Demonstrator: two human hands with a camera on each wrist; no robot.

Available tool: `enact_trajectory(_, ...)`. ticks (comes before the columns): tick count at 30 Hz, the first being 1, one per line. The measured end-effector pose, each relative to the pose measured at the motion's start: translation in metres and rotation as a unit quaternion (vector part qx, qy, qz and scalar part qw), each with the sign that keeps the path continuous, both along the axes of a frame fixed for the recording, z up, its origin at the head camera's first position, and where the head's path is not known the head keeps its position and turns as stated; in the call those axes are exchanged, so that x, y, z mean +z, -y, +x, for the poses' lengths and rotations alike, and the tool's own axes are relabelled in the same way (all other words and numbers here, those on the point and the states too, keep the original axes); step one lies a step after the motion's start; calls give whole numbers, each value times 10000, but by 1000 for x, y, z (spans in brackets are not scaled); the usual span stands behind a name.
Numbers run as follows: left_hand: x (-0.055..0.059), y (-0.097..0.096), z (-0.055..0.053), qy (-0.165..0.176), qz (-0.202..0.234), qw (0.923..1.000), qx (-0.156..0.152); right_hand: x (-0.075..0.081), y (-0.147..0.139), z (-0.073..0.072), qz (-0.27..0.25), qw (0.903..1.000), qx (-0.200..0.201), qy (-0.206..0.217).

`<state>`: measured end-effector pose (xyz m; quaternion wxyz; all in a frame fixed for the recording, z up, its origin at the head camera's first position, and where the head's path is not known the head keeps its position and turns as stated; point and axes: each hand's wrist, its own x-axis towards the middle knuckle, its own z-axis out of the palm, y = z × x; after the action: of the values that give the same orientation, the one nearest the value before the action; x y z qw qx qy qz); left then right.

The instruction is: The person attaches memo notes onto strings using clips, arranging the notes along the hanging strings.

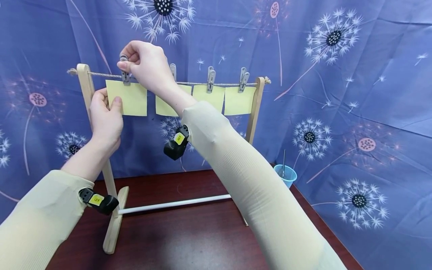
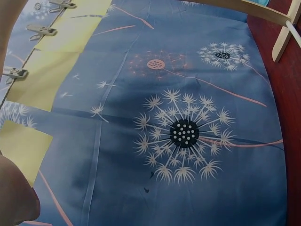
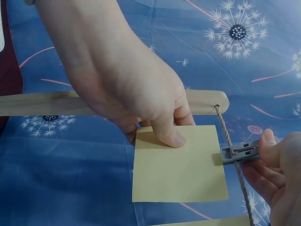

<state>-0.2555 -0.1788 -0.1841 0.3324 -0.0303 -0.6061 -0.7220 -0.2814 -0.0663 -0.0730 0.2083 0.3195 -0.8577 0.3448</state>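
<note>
My left hand (image 1: 107,120) pinches a yellow paper note (image 1: 135,100) by its left edge, thumb on the front and fingers behind. In the right wrist view the note (image 3: 178,174) hangs flat beside the rope (image 3: 224,129). My right hand (image 1: 148,65) pinches the handle end of a grey clothespin (image 1: 126,78) between thumb and fingers. The clothespin (image 3: 241,152) sits across the rope, its tip at the note's top edge. Farther right, more yellow notes (image 1: 209,98) hang from the rope by grey clothespins (image 1: 210,80); my right forearm partly hides the nearest one.
The rope runs between two wooden posts (image 1: 254,112) of a rack on a dark red table (image 1: 189,232). A white rod (image 1: 175,204) joins the posts low down. A blue cup (image 1: 287,176) holding a thin stick stands right. Behind hangs a blue dandelion-patterned curtain (image 1: 388,112).
</note>
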Motion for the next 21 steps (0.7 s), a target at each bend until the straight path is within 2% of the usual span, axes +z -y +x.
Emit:
enact_trajectory(7, -2, -1, -1, -86, -24, 10000, 14, -1, 0, 0, 246, 9996, -40, 107)
enact_trajectory(15, -2, 1, 0, -278, 92, 9996, -42, -3, 1, -1, 303, 9992, 42, 255)
enact_trajectory(21, -2, 1, 0, -275, 168, 9995, -58, -3, 2, -2, 312, 9990, 25, 322)
